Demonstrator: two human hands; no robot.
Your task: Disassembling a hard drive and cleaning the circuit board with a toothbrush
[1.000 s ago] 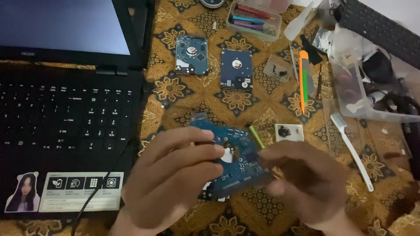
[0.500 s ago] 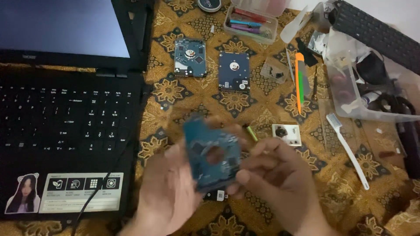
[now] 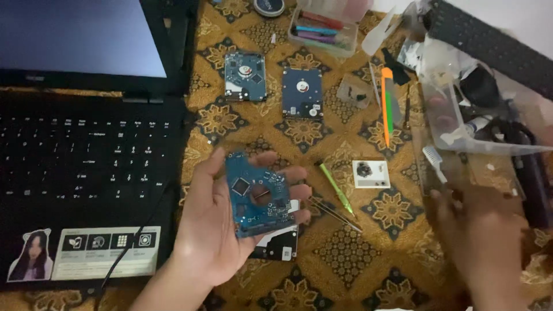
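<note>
Circuit board now in one hand

Blue circuit board (image 3: pixel 255 196) lies across the palm and fingers of the left hand (image 3: pixel 222 224), fingers curled loosely around its edges, just right of the open laptop (image 3: pixel 80 144). Half a second ago both hands held it. The right hand (image 3: pixel 481 242) has let go and moved far right of the board, blurred, so its grip cannot be told. A black hard drive (image 3: pixel 279 245) lies under the board.
</note>
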